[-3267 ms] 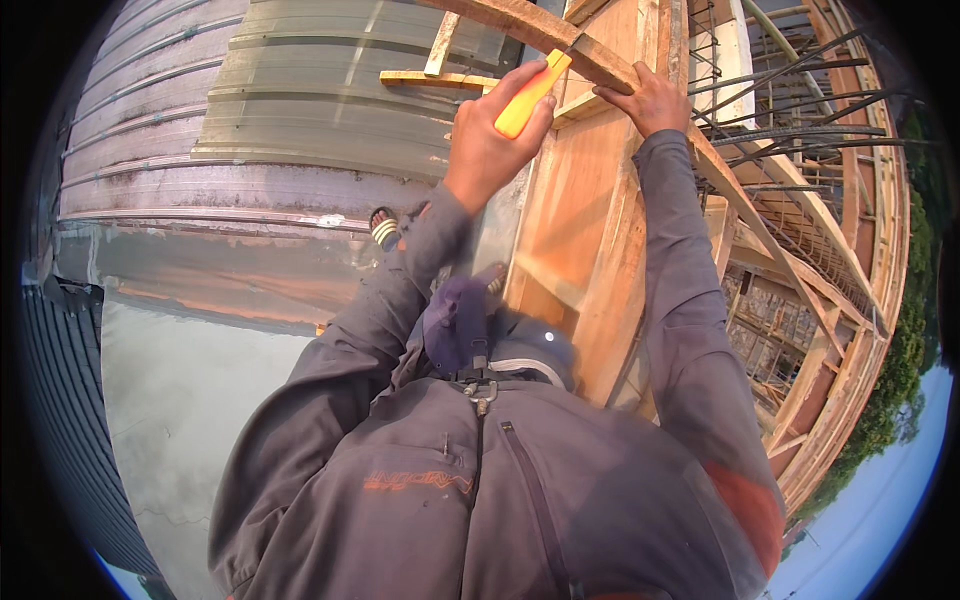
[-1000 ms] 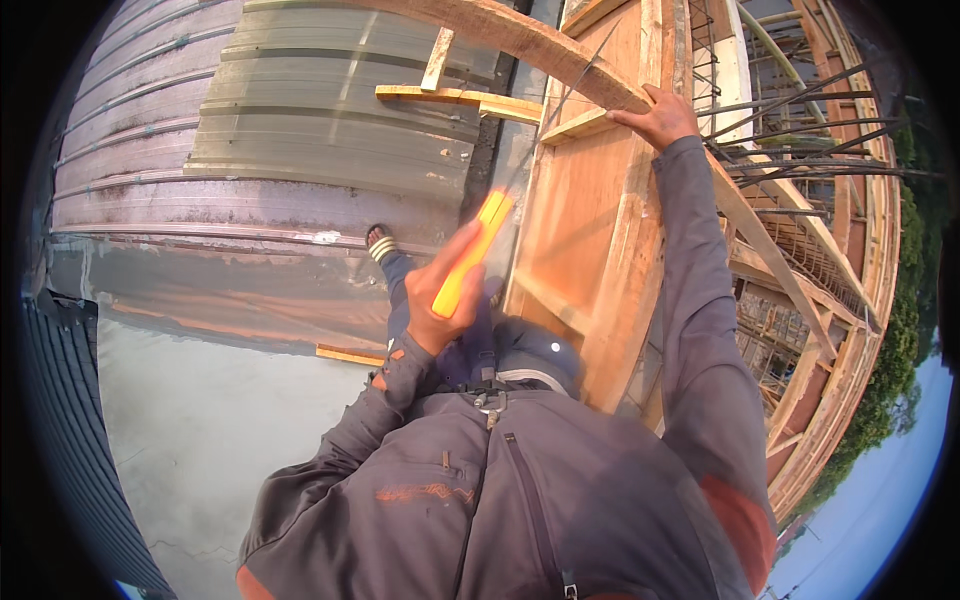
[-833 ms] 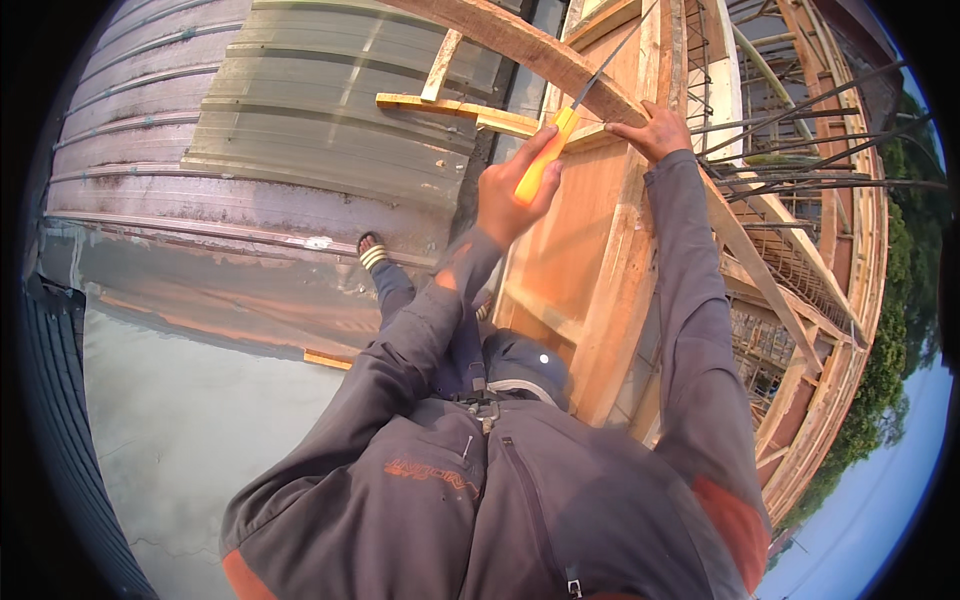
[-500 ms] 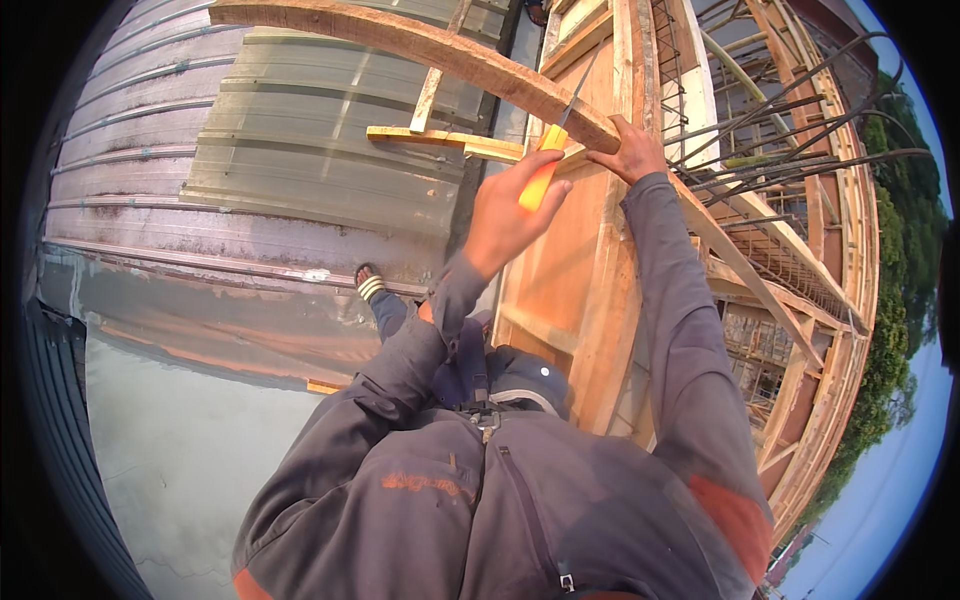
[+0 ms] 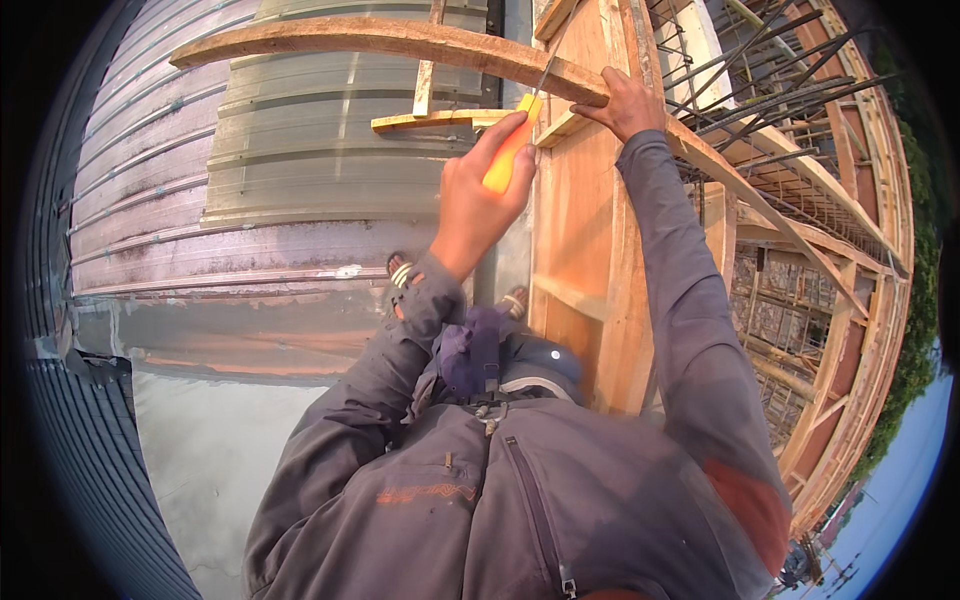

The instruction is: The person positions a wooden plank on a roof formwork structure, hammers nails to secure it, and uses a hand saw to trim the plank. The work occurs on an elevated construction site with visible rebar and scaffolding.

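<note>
Orange handle: a tool with an orange handle [image 5: 508, 150] sits in the left hand [image 5: 478, 205], its thin metal shaft [image 5: 545, 75] running up to the curved wooden plank [image 5: 400, 40].
Left hand: fingers wrapped tight round the handle, arm raised.
Right hand: the right hand [image 5: 628, 103] grips the plank's end, just right of the shaft, fingers curled over the wood.
Below the hands: plywood formwork panel [image 5: 575, 230].
Right of the right hand: steel reinforcing bars [image 5: 770, 90].
Left of the left hand: corrugated metal sheeting [image 5: 300, 170].
</note>
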The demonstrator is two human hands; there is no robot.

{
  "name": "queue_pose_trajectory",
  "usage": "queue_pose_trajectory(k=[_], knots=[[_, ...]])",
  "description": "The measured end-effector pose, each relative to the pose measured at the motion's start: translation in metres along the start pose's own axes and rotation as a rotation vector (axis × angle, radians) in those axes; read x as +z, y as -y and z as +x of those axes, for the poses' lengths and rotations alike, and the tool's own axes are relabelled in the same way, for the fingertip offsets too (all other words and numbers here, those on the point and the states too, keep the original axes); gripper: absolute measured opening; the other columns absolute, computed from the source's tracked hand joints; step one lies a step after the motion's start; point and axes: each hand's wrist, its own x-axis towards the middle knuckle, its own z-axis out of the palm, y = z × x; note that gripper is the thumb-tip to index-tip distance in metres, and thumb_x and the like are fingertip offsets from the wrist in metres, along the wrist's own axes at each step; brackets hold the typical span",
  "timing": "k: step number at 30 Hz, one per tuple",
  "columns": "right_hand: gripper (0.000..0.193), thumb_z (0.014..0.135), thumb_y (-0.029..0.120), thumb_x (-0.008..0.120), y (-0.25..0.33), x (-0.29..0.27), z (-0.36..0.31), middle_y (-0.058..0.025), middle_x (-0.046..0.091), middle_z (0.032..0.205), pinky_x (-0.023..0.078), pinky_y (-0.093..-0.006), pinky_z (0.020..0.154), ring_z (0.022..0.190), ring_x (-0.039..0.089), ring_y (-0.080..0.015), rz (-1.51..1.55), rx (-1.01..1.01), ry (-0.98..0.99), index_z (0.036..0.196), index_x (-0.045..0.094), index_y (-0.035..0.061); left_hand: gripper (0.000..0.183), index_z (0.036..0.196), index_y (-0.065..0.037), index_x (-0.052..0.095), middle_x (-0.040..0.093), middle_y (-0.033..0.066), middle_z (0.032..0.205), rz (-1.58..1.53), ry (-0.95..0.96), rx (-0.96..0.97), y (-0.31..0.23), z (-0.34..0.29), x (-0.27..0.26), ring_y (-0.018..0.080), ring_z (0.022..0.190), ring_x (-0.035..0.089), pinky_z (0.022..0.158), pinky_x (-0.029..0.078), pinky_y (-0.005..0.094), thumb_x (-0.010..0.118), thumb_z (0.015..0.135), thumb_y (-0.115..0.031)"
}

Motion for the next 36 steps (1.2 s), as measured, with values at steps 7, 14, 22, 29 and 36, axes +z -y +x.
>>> queue_pose_trajectory(k=[7,14,22,29,36], knots=[[0.073,0.075,0.071,0.087,-0.014,0.005,-0.004,-0.0101,0.079,0.112,0.062,-0.0524,0.087,0.103,0.076,-0.0356,-0.024,0.018,0.096,0.116,0.067,0.0143,0.044,0.141,-0.003,0.068,0.078,0.023,0.123,-0.071,-0.013,-0.042,-0.014,-0.066,-0.033,0.0334,0.111,0.079,0.093,0.059,0.036,0.071,0.098,-0.011],[0.073,0.075,0.072,0.086,0.003,-0.001,-0.002,-0.0112,0.079,0.111,0.061,-0.0522,0.086,0.104,0.076,-0.0361,-0.029,0.016,0.022,0.116,0.067,0.015,0.035,0.132,-0.003,0.072,0.078,0.0236,0.096,-0.089,-0.083,0.058,0.019,0.041,0.026,0.0326,0.083,0.079,0.077,0.059,0.0364,0.07,0.1,-0.017],[0.076,0.074,0.076,0.083,-0.008,-0.005,-0.006,-0.0065,0.078,0.11,0.062,-0.0507,0.085,0.104,0.075,-0.0355,-0.051,0.108,0.121,0.113,0.066,0.0142,0.047,0.143,-0.001,0.066,0.075,0.0251,0.131,0.018,0.048,-0.019,-0.029,-0.098,-0.045,0.0347,0.115,0.078,0.097,0.06,0.0377,0.069,0.096,-0.007],[0.077,0.072,0.078,0.083,0.009,-0.007,-0.001,-0.007,0.078,0.11,0.061,-0.0515,0.086,0.103,0.075,-0.0353,-0.016,0.056,0.037,0.11,0.065,0.0131,0.037,0.132,-0.008,0.073,0.076,0.0251,0.093,-0.003,-0.079,0.072,0.031,0.047,0.033,0.0378,0.085,0.078,0.076,0.059,0.0393,0.073,0.098,-0.024],[0.075,0.073,0.076,0.085,-0.011,-0.003,-0.005,-0.0075,0.078,0.112,0.06,-0.0523,0.085,0.102,0.075,-0.0367,-0.043,0.06,0.094,0.108,0.066,0.0125,0.044,0.138,-0.002,0.069,0.077,0.0264,0.122,-0.058,-0.008,0.018,0.0,-0.086,-0.029,0.036,0.107,0.08,0.095,0.06,0.0394,0.07,0.097,-0.015]])
